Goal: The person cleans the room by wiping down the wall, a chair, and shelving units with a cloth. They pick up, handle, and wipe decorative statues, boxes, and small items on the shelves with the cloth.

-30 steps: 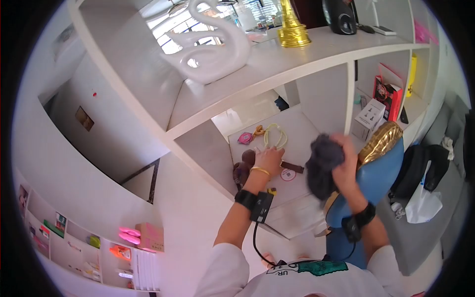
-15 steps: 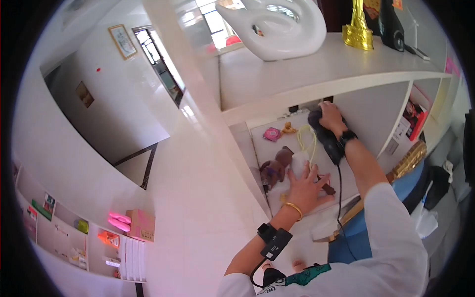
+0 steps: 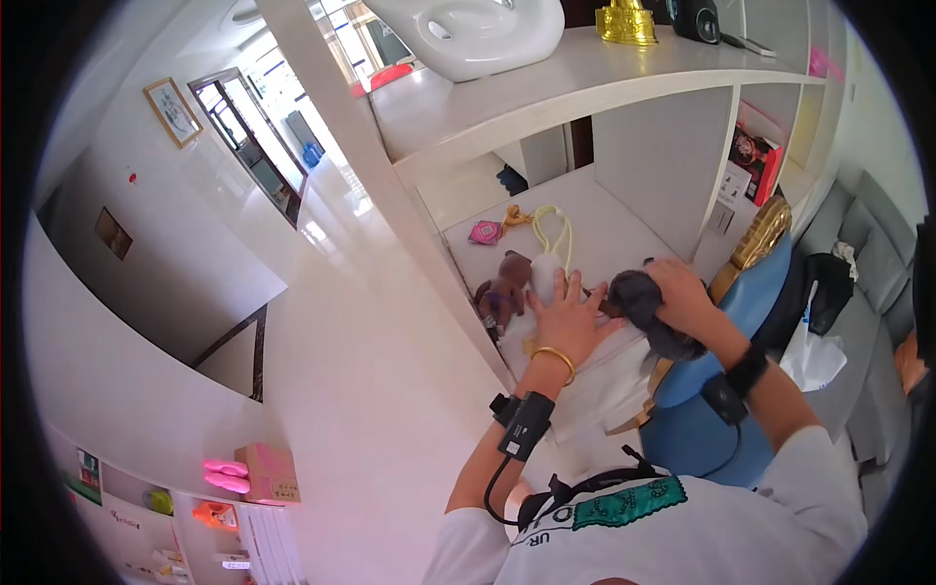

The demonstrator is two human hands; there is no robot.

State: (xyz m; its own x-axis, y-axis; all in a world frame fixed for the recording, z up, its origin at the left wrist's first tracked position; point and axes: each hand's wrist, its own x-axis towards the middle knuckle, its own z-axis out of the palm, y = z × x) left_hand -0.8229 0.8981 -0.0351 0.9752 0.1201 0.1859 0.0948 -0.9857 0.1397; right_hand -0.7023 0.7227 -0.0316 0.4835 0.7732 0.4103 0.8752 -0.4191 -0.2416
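Note:
My right hand (image 3: 681, 297) grips a bunched dark grey cloth (image 3: 640, 300) at the front right of the shelf board (image 3: 624, 219). My left hand (image 3: 569, 327) lies with fingers spread over the front of the board. Its fingertips touch or cover a white item (image 3: 547, 276) with a pale yellow cord loop (image 3: 556, 229). Part of a dark brown piece (image 3: 609, 308) shows between the left fingers and the cloth. Left of that hand lies a brown bear figure (image 3: 507, 285). Farther back are a pink packet (image 3: 485, 232) and a small orange-brown trinket (image 3: 515, 216).
Overhead, the upper shelf (image 3: 585, 86) bears a white sculpture (image 3: 478, 39), a gold ornament base (image 3: 626, 23) and a black device (image 3: 694, 19). A blue chair with gold trim (image 3: 692, 429) stands close on the right. An upright post (image 3: 336, 97) rises at the left.
My right hand has drawn the grey cloth from the back of the shelf to the front right. The left hand stays spread in nearly the same place. The view has shifted.

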